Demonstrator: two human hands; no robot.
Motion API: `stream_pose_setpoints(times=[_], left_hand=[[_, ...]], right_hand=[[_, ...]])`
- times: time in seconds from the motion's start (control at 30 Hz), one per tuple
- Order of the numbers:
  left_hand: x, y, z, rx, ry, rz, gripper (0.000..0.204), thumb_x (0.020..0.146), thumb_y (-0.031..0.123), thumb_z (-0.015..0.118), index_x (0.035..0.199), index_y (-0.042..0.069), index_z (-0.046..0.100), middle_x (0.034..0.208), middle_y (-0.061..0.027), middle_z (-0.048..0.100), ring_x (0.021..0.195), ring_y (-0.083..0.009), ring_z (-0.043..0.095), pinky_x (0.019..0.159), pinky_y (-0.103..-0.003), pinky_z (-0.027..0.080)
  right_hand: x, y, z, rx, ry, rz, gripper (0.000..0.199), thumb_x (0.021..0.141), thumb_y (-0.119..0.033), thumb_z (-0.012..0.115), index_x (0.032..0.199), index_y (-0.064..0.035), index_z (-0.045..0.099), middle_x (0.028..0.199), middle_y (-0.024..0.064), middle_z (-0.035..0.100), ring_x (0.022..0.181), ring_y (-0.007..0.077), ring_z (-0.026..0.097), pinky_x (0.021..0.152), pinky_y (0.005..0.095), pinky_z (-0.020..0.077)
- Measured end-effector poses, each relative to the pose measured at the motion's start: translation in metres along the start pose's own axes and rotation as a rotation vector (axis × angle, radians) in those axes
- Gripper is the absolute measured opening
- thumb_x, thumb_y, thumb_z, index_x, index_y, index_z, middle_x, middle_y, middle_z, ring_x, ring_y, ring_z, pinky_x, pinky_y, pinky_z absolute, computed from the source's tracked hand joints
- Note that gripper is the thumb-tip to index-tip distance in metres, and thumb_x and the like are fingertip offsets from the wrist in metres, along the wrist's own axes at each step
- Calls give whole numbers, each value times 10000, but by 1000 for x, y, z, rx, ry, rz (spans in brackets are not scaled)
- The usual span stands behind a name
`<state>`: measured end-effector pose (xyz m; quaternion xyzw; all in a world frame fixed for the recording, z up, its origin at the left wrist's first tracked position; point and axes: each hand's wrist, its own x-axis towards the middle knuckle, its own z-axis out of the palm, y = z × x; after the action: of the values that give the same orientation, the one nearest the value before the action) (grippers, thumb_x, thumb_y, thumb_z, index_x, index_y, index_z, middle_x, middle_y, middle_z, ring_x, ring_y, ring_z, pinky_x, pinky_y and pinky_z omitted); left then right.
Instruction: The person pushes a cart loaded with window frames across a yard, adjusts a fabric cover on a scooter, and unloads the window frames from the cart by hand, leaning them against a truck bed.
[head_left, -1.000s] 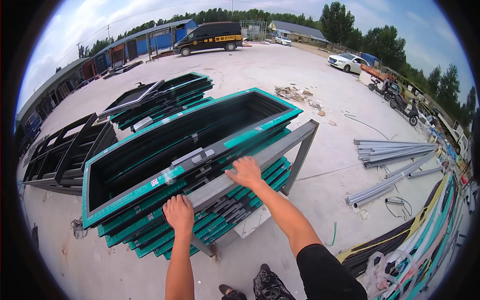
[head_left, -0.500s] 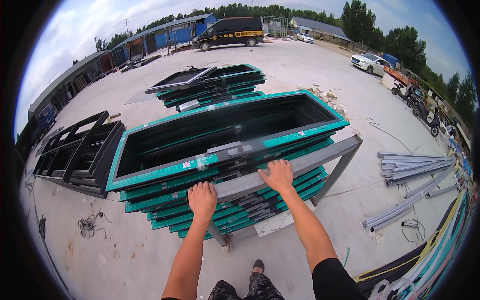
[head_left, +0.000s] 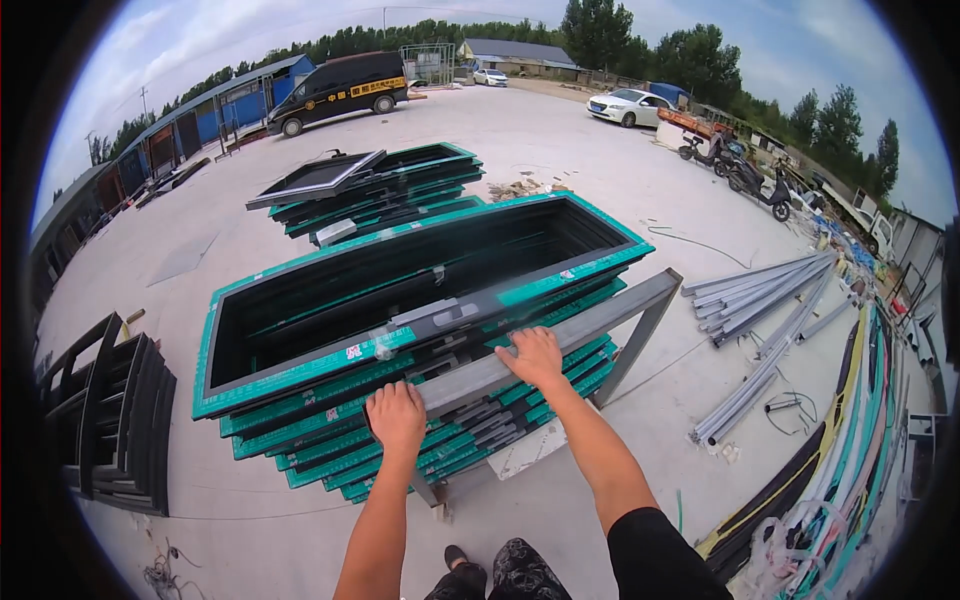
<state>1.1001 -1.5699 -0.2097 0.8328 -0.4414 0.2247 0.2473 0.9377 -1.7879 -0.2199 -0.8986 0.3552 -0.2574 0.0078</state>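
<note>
Everything's slid left in view since half a second ago, like the head has turned right; both hands are still on the same rail, and that looks about as far from the stack as before.

Biggest first: black van (head_left: pixel 345 92) out at 11 o'clock. Next, the stack (head_left: pixel 480 307), dead centre, teal-edged dark frames piled unevenly. Dark frames (head_left: pixel 125 420) lean together at 8, and a rear stack (head_left: pixel 415 175) sits beyond at 11. The rail (head_left: pixel 465 385) is a grey metal bar crossing the near side of the stack, aimed roughly from 7 up to 2, with a leg (head_left: pixel 640 345) dropping from its far end. Can't tell if it touches the pile. Loose bars (head_left: pixel 760 290) fan out at 3.

Smallest, the hands: left hand (head_left: pixel 397 415) wraps the rail's near end, right hand (head_left: pixel 533 355) is further along toward 2, fingers bent over the top. So both are clamped on it, well apart from each other; the undersides are hidden, so no idea how hard they squeeze.

Step in hand, I'd say, is just bracing on the rail. Next move probably calls for even force from both arms, minding the shoe (head_left: pixel 455 555) at 6.
</note>
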Motion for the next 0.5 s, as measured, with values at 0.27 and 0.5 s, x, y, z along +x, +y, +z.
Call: stream_pose_setpoints(times=[0.27,0.5], left_hand=[[-20,22,8,88,-36,-37,269,930,202,422,798,33,584,791,-128,582,809,-304,553,809,-417,405],[-8,-1,20,81,-79,-9,275,936,205,417,837,30,604,802,-123,585,818,-307,551,826,-421,407]], right_hand=[[-13,16,1,56,1,-25,446,808,-494,567,784,-53,632,866,109,613,965,278,539,993,406,335],[-7,4,12,77,110,-24,427,789,-469,587,761,-46,635,825,112,607,923,279,536,981,403,345]])
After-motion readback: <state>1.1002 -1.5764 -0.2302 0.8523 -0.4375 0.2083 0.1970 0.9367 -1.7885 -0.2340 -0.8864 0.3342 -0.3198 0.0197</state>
